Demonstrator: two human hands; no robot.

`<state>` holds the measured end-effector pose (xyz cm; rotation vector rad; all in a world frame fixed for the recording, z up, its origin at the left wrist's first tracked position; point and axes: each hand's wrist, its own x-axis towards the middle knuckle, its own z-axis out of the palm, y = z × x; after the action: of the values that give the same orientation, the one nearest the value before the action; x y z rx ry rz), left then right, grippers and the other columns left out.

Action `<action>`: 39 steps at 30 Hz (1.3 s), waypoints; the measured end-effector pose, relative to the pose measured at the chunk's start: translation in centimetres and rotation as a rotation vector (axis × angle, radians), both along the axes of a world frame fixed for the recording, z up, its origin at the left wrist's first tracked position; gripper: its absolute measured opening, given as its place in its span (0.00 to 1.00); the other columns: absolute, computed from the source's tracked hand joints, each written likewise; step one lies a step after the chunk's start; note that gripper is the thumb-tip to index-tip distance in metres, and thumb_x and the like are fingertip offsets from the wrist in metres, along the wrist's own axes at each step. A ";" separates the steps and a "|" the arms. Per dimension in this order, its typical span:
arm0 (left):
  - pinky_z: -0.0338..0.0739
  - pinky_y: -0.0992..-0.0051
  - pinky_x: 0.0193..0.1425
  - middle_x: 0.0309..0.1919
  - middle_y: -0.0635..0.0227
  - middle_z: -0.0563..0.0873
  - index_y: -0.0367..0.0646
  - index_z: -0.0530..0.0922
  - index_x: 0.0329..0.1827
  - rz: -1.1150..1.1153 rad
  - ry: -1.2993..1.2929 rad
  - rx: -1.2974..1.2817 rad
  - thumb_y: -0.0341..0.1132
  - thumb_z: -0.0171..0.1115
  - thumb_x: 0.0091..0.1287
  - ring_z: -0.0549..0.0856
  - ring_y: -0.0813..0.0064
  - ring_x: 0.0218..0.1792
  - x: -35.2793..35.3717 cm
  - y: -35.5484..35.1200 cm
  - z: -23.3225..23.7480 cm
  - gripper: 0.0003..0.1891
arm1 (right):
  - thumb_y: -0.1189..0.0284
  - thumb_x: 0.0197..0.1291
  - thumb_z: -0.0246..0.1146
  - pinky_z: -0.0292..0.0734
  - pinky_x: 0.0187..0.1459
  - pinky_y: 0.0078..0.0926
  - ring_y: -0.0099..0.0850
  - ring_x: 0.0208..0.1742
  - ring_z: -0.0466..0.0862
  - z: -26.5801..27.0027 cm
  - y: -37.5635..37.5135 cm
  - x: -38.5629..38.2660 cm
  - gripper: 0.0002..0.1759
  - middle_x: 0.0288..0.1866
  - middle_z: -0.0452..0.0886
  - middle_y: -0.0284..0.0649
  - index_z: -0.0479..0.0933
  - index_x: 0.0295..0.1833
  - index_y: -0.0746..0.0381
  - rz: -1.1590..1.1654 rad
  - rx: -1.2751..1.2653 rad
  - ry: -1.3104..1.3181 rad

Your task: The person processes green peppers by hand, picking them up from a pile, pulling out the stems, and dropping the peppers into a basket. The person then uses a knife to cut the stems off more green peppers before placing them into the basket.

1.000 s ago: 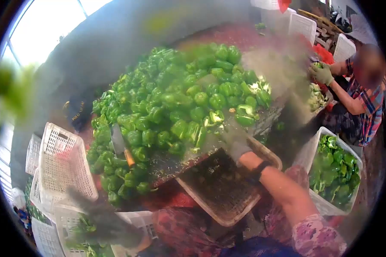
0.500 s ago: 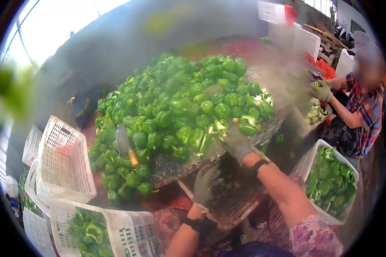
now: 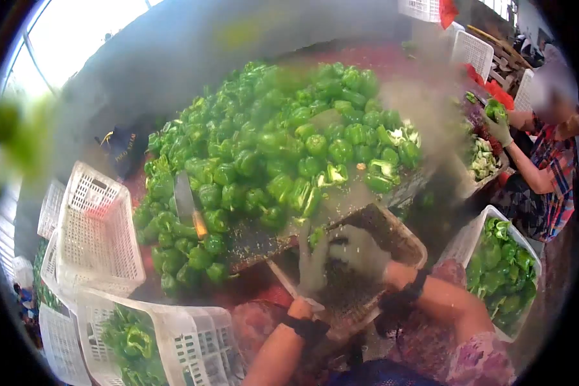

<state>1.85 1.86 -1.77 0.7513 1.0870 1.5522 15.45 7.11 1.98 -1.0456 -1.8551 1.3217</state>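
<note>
My gloved left hand (image 3: 312, 262) points upward over the crate (image 3: 410, 241) with dark scraps in front of me. At its fingertips is a small piece of green pepper (image 3: 316, 237), pinched against the fingers. Close beside it, my gloved right hand (image 3: 361, 251) is curled, and what its fingers hold is hidden. Beyond both hands rises a large heap of green peppers (image 3: 244, 154) on the table. Cut pepper pieces (image 3: 334, 174) lie at the heap's near edge. A knife with a wooden handle (image 3: 199, 223) rests on the left of the heap.
White plastic crates (image 3: 100, 238) stand at the left, one holding peppers (image 3: 132, 344). Another crate of peppers (image 3: 502, 276) is at right. A person in a plaid shirt (image 3: 556, 174) handles a pepper (image 3: 494, 110) there. Smears blur part of the view.
My right hand has drawn back from the cut peppers at the table edge to beside my left hand. A green piece now shows at my left fingertips. The other person's hands have shifted.
</note>
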 end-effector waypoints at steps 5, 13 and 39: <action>0.79 0.71 0.57 0.55 0.67 0.80 0.45 0.69 0.69 -0.105 -0.356 -0.010 0.46 0.48 0.81 0.82 0.72 0.53 -0.1 -0.6 0.4 0.21 | 0.69 0.59 0.66 0.79 0.56 0.39 0.49 0.53 0.83 0.6 -1.8 1.4 0.25 0.56 0.79 0.53 0.75 0.62 0.64 0.090 0.290 -0.003; 0.83 0.66 0.53 0.45 0.66 0.87 0.46 0.80 0.53 -0.226 -0.593 -0.208 0.55 0.52 0.76 0.86 0.68 0.48 -1.0 -0.6 1.1 0.22 | 0.66 0.60 0.65 0.80 0.48 0.43 0.50 0.48 0.82 1.4 -1.5 1.0 0.26 0.51 0.78 0.50 0.72 0.64 0.62 0.208 0.482 -0.244; 0.75 0.61 0.68 0.60 0.64 0.80 0.47 0.70 0.70 -0.130 -0.524 -0.096 0.39 0.55 0.73 0.79 0.64 0.62 -1.0 -1.8 1.1 0.22 | 0.73 0.61 0.62 0.82 0.44 0.36 0.44 0.41 0.85 -2.3 -0.9 -2.0 0.10 0.43 0.86 0.44 0.84 0.45 0.62 -0.042 0.620 -0.032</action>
<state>0.84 0.03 -0.62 0.3116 0.7012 1.4612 13.43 6.18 -0.28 -0.7645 -2.0547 0.6271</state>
